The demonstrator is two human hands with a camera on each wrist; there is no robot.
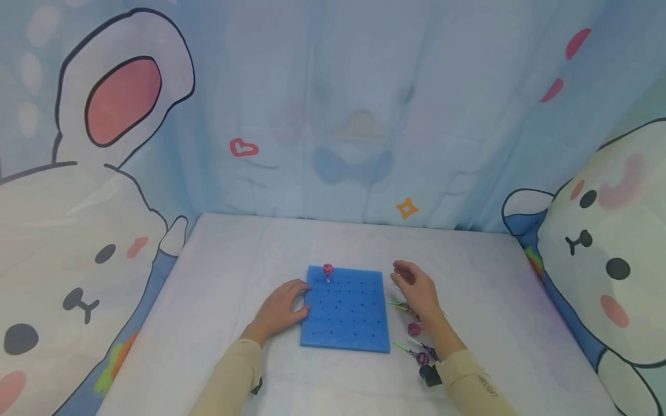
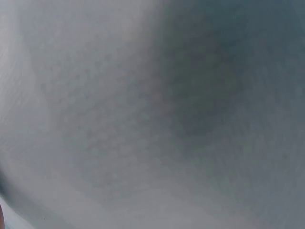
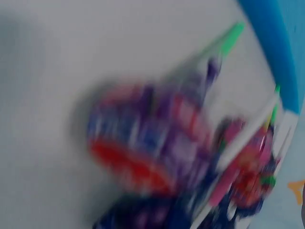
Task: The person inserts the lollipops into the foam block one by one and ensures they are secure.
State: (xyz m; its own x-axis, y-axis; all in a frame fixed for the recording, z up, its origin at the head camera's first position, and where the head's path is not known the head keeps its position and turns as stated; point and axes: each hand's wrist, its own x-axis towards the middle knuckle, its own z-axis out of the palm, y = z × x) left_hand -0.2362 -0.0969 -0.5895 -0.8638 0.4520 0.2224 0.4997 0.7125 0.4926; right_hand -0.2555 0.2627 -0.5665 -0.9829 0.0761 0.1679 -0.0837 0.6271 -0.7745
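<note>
A blue board (image 1: 346,326) with rows of small holes lies on the table. A red-wrapped lollipop (image 1: 328,269) stands upright near its far left corner, stick down. My left hand (image 1: 278,309) rests at the board's left edge, thumb and fingers spread apart and touching the edge. Beyond the right edge, my right hand (image 1: 418,289) hovers over loose lollipops, its fingers loosely bent with a gap to the thumb. Near its wrist lie a red lollipop (image 1: 414,329) and a purple lollipop (image 1: 422,358). The right wrist view shows a blurred purple-and-red lollipop (image 3: 147,133) close up.
The white-covered table (image 1: 234,254) reaches back to a light-blue curtain (image 1: 359,69) with printed cartoon figures. Several lollipops with white or green sticks lie between the board and my right forearm. The left wrist view holds only blurred grey.
</note>
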